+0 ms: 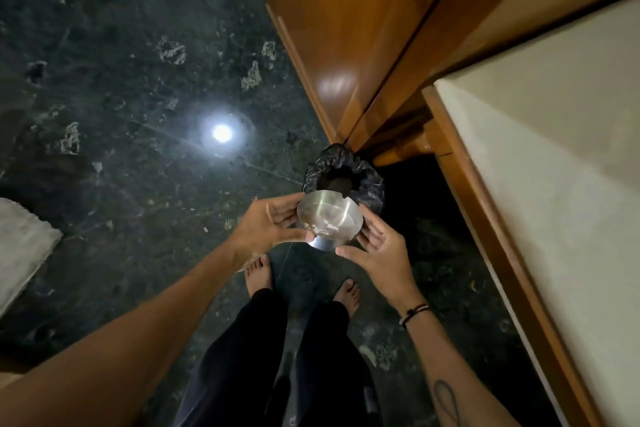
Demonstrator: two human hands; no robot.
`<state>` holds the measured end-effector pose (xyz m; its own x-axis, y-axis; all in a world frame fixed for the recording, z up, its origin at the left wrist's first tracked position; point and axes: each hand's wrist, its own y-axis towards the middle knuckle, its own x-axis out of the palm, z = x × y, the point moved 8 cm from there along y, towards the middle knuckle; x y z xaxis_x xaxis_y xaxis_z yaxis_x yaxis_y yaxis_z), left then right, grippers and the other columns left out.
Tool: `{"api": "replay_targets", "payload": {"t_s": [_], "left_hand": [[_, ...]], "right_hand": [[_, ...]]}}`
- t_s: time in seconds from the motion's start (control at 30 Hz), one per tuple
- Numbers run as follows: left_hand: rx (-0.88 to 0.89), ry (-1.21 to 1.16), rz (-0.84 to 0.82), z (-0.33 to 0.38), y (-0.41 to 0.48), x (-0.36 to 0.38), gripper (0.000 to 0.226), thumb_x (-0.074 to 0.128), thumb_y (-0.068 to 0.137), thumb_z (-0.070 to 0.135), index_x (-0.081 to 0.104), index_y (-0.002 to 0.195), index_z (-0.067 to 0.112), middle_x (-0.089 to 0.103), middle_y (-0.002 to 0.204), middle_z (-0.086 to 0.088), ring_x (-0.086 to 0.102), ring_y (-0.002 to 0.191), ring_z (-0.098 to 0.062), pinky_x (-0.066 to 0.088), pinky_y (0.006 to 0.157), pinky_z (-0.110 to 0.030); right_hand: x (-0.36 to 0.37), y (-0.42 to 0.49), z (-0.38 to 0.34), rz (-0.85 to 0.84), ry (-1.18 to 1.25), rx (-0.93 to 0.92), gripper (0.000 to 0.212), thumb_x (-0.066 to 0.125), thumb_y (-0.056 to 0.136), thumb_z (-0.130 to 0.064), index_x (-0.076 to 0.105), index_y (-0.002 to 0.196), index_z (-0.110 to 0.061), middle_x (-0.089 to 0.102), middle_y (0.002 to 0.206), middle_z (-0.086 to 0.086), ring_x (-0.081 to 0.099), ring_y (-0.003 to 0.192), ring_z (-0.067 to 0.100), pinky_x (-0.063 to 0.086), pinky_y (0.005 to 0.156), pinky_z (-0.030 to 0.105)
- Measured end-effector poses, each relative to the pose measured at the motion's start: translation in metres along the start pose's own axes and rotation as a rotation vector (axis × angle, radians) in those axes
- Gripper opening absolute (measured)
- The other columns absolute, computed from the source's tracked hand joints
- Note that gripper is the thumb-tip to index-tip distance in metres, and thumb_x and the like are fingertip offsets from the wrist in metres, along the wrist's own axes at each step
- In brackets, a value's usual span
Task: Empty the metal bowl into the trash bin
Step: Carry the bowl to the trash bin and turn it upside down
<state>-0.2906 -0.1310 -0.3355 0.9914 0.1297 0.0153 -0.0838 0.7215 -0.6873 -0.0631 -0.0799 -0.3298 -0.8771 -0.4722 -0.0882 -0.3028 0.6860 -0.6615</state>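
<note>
A round metal bowl with pale residue along its near inner wall is held level between both hands. My left hand grips its left rim, thumb below and fingers along the top edge. My right hand cups its right side with the fingers spread, touching the bowl's wall. Just beyond the bowl, on the floor, stands the trash bin lined with a black plastic bag, its mouth open and dark inside. The bowl partly covers the bin's near rim.
A dark green stone floor reflects a ceiling light. Wooden cabinets rise behind the bin. A white counter with a wooden edge runs along the right. A pale mat lies at the left. My bare feet stand below the bowl.
</note>
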Motion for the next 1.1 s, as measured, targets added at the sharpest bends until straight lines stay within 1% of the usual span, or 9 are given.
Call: {"api": "replay_targets", "payload": {"t_s": [0.13,0.3,0.37,0.47,0.57,0.67,0.87,0.97,1.1], "left_hand": [[-0.023,-0.014,0.003,-0.036,0.034,0.008,0.079,0.088,0.077,-0.012,0.062,0.143,0.023,0.082,0.098,0.032,0.078,0.104,0.009,0.06,0.091,-0.011],[-0.083,-0.043,0.068,-0.075,0.081,0.014,0.071,0.091,0.08,0.014,0.067,0.146,0.007,0.083,0.123,-0.001,0.08,0.109,-0.003,0.062,0.103,-0.026],[-0.108,-0.043,0.063,-0.079,0.102,0.019,0.05,0.083,0.092,0.018,0.071,0.14,0.013,0.083,0.117,-0.003,0.078,0.096,0.004,0.061,0.099,-0.019],[-0.151,-0.062,0.001,-0.083,0.132,0.033,0.022,0.074,0.1,0.028,0.081,0.119,0.019,0.081,0.13,-0.015,0.076,0.11,-0.013,0.055,0.115,-0.034],[-0.22,-0.003,-0.014,-0.087,0.166,0.039,0.05,0.065,0.104,0.044,0.077,0.123,-0.001,0.083,0.12,-0.016,0.08,0.115,-0.025,0.062,0.107,-0.038],[-0.231,0.086,0.003,-0.087,0.195,0.04,0.063,0.063,0.103,0.053,0.076,0.123,-0.005,0.084,0.114,-0.017,0.082,0.109,-0.03,0.065,0.102,-0.046],[-0.135,0.099,0.083,-0.077,0.219,0.032,0.042,0.073,0.102,0.026,0.073,0.136,0.0,0.076,0.136,-0.017,0.072,0.122,-0.031,0.057,0.113,-0.045],[-0.103,0.029,0.124,-0.077,0.225,0.034,0.037,0.066,0.108,0.025,0.074,0.133,-0.001,0.077,0.121,-0.015,0.073,0.107,-0.025,0.063,0.099,-0.035],[-0.139,-0.029,0.208,-0.082,0.239,0.04,0.039,0.055,0.113,0.035,0.071,0.088,0.009,0.07,0.083,-0.006,0.065,0.074,-0.019,0.058,0.064,-0.028]], "right_hand": [[-0.004,0.036,0.031,-0.047,0.002,0.06,0.102,0.091,0.077,0.006,0.042,0.165,-0.014,0.047,0.168,0.006,0.043,0.157,0.019,0.041,0.128,0.042],[-0.013,0.087,0.063,-0.06,-0.03,0.085,0.096,0.086,0.082,0.011,0.041,0.164,-0.012,0.046,0.168,0.012,0.045,0.155,0.02,0.043,0.127,0.042],[-0.019,0.109,0.07,-0.034,-0.053,0.063,0.088,0.083,0.085,0.01,0.044,0.162,-0.01,0.052,0.163,0.013,0.051,0.148,0.02,0.045,0.125,0.043],[-0.032,0.137,0.075,0.075,-0.126,0.022,0.07,0.082,0.091,0.0,0.055,0.155,-0.01,0.071,0.139,0.008,0.07,0.123,0.017,0.059,0.108,0.037],[-0.044,0.161,0.076,0.184,-0.136,-0.018,0.051,0.082,0.094,-0.012,0.067,0.143,-0.011,0.075,0.111,-0.011,0.074,0.108,0.006,0.064,0.09,0.022],[-0.05,0.18,0.081,0.22,-0.071,-0.009,0.039,0.079,0.096,-0.013,0.07,0.133,-0.005,0.077,0.113,0.001,0.074,0.1,0.0,0.063,0.089,0.021],[-0.045,0.199,0.093,0.178,0.042,0.119,0.022,0.069,0.105,-0.017,0.071,0.123,-0.005,0.077,0.103,0.008,0.073,0.105,0.027,0.065,0.086,0.033],[-0.047,0.205,0.093,0.145,0.087,0.174,0.02,0.067,0.107,-0.02,0.069,0.122,-0.007,0.075,0.095,0.005,0.073,0.093,0.025,0.068,0.075,0.03],[-0.053,0.208,0.104,0.095,0.143,0.262,0.035,0.069,0.106,-0.023,0.066,0.134,-0.002,0.077,0.108,0.009,0.076,0.095,0.024,0.068,0.083,0.04]]}}
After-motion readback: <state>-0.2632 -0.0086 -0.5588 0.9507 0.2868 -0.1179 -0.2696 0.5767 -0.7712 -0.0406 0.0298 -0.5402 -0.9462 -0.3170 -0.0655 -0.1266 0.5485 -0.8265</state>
